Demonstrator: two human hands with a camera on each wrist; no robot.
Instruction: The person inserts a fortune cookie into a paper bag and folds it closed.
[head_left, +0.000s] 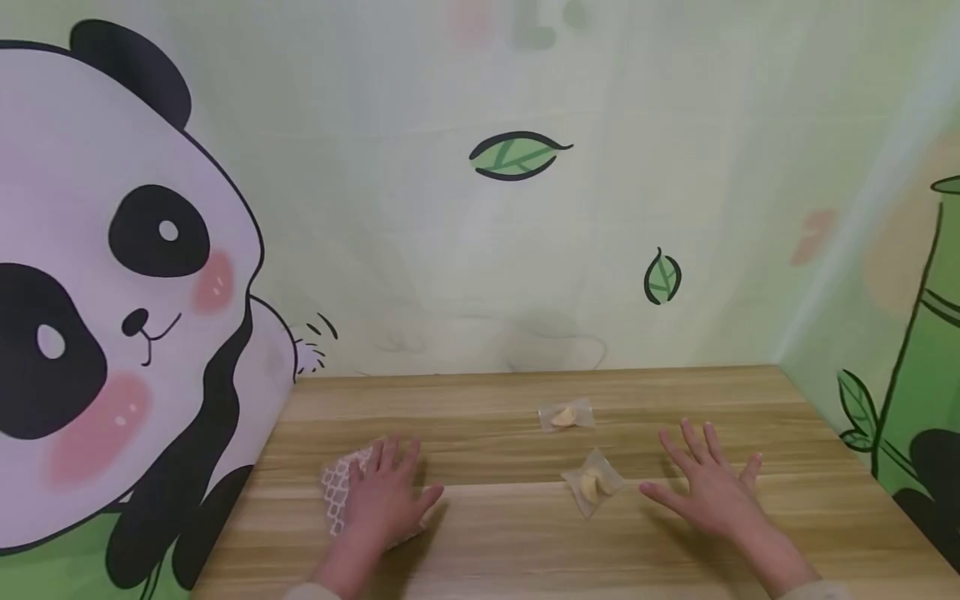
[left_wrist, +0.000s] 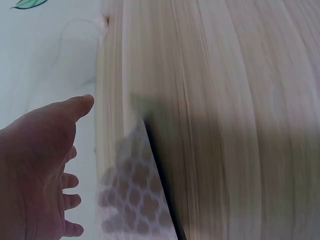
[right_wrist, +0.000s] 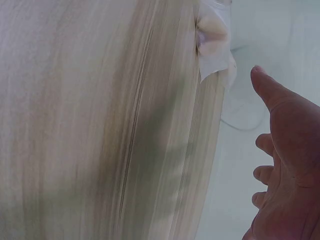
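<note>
My left hand (head_left: pixel 384 493), fingers spread, is over a flat item with a white net-like pattern (head_left: pixel 337 492) and covers much of it in the head view. In the left wrist view the patterned item (left_wrist: pixel 137 195) shows a straight edge with a dark shadow beside it. To the right, my right hand (head_left: pixel 712 493) holds nothing, its fingers spread above the table. Left of that hand lies a small clear packet (head_left: pixel 592 483) with a beige curled piece inside. A second such packet (head_left: pixel 567 415) lies farther back.
The wood-grain table (head_left: pixel 487 533) ends at a pale backdrop (head_left: pixel 420 250) behind it. On this backdrop are a painted panda (head_left: pixel 172 308) at the left, two green leaves, and a green stalk at the right.
</note>
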